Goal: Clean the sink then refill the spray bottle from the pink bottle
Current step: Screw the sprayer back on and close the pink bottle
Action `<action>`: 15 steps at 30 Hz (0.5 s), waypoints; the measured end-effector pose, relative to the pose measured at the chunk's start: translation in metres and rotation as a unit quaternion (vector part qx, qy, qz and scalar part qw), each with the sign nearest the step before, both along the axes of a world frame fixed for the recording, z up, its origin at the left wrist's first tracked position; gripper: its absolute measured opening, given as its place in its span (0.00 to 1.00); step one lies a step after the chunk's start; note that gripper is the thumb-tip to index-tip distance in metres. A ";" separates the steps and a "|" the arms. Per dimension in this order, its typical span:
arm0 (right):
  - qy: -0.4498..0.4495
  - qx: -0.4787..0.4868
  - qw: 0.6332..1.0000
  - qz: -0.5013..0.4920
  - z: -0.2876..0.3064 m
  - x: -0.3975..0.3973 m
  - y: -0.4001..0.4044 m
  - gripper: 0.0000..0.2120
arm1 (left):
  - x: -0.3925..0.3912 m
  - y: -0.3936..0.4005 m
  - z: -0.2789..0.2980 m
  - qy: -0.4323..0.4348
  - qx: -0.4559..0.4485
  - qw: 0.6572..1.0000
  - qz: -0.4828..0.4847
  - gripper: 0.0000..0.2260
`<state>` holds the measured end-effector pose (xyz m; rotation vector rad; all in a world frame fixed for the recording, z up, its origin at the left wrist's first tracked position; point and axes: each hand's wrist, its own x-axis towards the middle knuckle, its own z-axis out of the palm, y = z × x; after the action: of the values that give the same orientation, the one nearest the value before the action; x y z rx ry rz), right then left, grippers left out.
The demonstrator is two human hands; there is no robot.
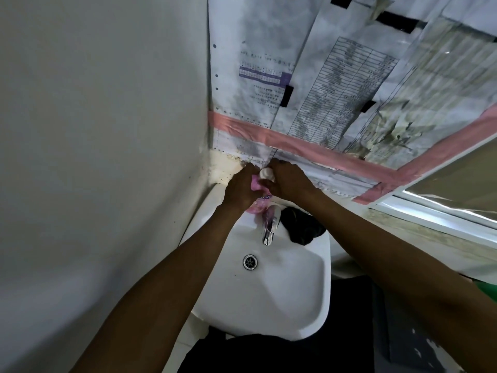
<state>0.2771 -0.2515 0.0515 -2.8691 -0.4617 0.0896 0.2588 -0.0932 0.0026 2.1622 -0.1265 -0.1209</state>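
The pink bottle (70, 208) stands at the back of the white sink (271, 297), behind the chrome tap (269, 229). My left hand (240, 188) is wrapped around the bottle's upper part. My right hand (287, 181) is closed on its white cap (266, 173) at the top. Most of the bottle is hidden by both hands; only a pink strip with some lettering shows below them. No spray bottle is visible.
A crumpled black cloth (301, 224) lies on the sink's back right rim. The drain (250, 262) sits mid-basin. A plain wall stands close on the left; papers held by pink tape (309, 149) cover the surface behind. A window ledge runs on the right.
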 end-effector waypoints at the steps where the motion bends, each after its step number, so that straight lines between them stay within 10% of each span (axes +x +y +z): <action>1: -0.012 -0.013 1.000 0.007 -0.002 -0.001 0.000 0.22 | 0.001 -0.002 -0.001 0.000 0.004 1.000 0.002 0.28; 15: -0.034 -0.106 0.994 -0.008 -0.007 0.001 0.009 0.29 | -0.001 -0.004 -0.006 -0.034 0.000 0.999 0.009 0.26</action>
<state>0.2782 -0.2423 0.0445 -3.0923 -0.4674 0.0407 0.2575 -0.0969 -0.0034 2.1671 -0.1468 -0.0371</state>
